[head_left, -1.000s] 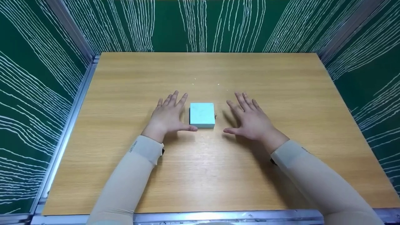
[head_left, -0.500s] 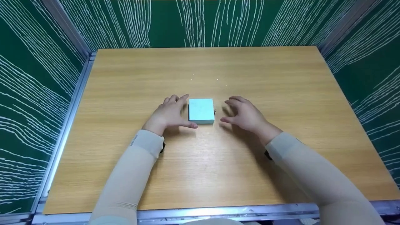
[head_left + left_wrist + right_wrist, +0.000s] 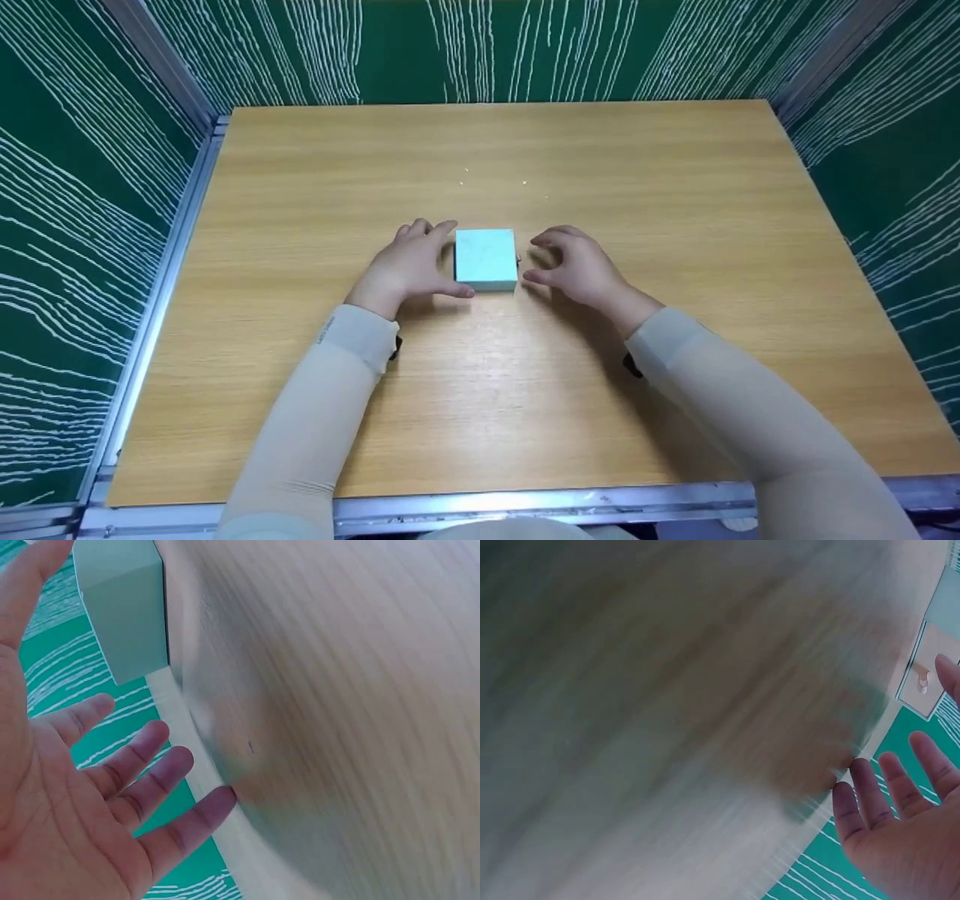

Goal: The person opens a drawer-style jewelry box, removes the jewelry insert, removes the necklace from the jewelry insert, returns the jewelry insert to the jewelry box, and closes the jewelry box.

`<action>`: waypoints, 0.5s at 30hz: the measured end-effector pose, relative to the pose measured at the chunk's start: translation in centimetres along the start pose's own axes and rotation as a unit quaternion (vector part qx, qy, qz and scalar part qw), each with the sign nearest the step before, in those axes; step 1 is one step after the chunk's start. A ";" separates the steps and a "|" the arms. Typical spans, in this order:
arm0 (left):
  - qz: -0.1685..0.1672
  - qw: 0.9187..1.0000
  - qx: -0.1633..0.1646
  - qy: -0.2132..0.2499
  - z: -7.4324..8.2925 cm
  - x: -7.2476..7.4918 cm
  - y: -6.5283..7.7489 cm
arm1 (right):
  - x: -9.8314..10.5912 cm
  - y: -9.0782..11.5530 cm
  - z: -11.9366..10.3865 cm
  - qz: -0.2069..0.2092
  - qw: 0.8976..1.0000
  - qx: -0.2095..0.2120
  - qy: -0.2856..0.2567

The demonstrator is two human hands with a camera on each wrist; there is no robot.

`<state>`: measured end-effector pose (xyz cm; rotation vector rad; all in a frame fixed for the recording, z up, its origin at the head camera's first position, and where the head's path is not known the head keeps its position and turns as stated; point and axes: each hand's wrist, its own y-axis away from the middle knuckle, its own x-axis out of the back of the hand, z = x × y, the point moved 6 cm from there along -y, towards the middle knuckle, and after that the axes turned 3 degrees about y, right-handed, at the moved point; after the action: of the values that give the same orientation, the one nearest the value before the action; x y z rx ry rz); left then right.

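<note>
Foreground, as I view it: left hand, wide, thumb near the box's front corner; right hand, loosely curved, holding nothing, beside the knob. Between them, the box sits on the table; pushed from one side only, I judge, it could slide.

Both wrist views crop the turquoise box between left hand and right hand; specks beyond are unidentifiably small.

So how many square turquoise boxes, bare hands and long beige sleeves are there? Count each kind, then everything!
Square turquoise box: 1
Bare left hand and bare right hand: 2
Long beige left sleeve and right sleeve: 2
Total: 5
</note>
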<state>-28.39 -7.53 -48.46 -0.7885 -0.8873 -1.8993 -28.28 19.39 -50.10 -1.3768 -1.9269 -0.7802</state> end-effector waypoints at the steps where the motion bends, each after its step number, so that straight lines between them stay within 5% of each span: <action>1: 0.003 1.000 -0.004 -0.002 0.1 0.0 -0.1 | 0.0 -0.1 0.0 0.004 1.000 -0.002 -0.004; 15: 0.013 1.000 -0.014 -0.001 0.0 -0.4 -1.0 | -1.0 -1.2 -0.6 -0.016 1.000 -0.010 -0.020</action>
<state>-29.14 -6.96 -49.05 -0.8150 -0.8501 -1.8919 -29.05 18.02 -50.61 -1.3865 -1.9804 -0.7958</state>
